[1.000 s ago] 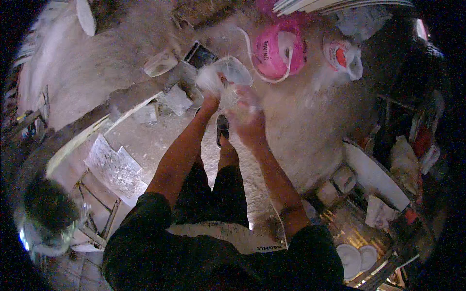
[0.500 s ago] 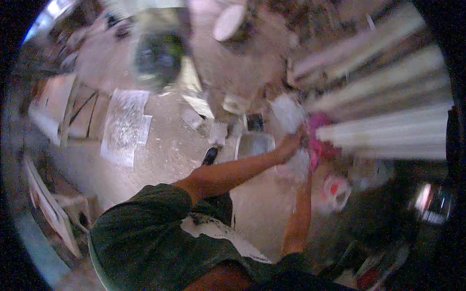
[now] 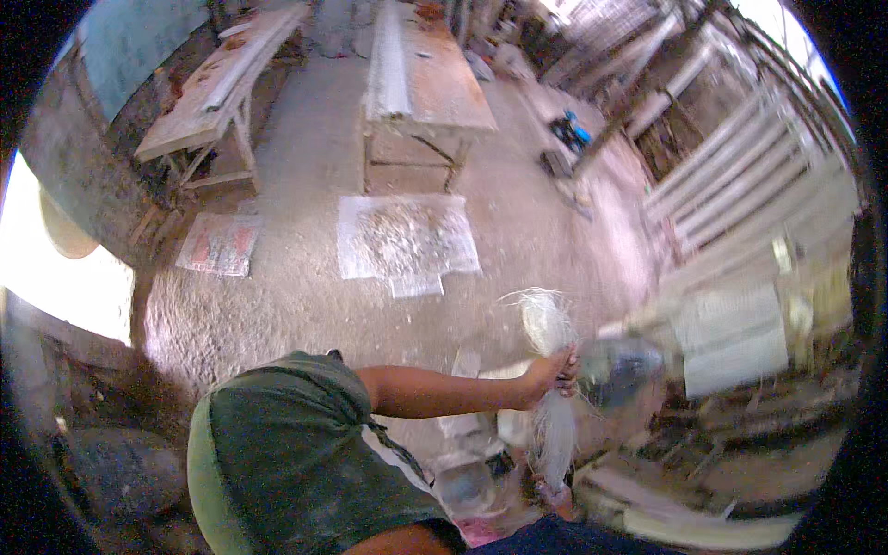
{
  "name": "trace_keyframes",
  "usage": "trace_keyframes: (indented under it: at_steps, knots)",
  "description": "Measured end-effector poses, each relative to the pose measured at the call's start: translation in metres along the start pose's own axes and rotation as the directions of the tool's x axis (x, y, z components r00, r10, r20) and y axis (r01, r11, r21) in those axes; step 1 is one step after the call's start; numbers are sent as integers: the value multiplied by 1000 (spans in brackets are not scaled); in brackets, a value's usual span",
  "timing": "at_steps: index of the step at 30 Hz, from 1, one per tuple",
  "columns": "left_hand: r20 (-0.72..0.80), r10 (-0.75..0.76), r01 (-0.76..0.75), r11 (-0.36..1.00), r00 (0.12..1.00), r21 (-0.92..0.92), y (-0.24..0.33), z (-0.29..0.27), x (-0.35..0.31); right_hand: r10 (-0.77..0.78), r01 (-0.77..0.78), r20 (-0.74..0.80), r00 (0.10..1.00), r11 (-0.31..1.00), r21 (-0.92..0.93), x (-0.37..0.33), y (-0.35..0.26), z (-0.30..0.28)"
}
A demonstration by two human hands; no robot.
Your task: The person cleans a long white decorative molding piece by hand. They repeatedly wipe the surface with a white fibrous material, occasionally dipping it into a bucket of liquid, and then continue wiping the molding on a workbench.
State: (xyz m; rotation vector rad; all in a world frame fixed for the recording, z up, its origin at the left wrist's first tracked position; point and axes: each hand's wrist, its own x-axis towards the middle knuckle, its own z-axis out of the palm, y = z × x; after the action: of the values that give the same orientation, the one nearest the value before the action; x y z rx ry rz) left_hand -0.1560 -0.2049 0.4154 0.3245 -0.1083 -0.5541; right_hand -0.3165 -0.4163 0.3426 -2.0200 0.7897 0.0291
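My left hand has its grip closed around the middle of a pale fibre bundle at four o'clock, seemingly keeping loose strands together; my right hand blurs near its lower end, at five, grip unclear.

Left hand is hiding the middle of the fibre bundle. Right hand is showing only partly, blurred, at the bundle's lower end; its grip isn't reading. Dark rounded thing beside the left hand is smearing too much to identify. Central long table is running off the top edge. Blue item, upper right, is showing too small to identify.
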Motion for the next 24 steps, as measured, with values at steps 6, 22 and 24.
trace_keyframes:
  at_steps: [6,22,24]
  knots:
    - [-201,315,-334,940,928,-68,248,-67,-36,-157,225,243,957,933,-283,22,-214,140]
    - [-521,771,-789,554,366,264,818,-271,-122,-317,770,872,373,630,-101,56,-694,646]
    - [-370,854,-833,478,367,278,901,-302,-129,-388,850,889,244,527,-3,81,-765,722]
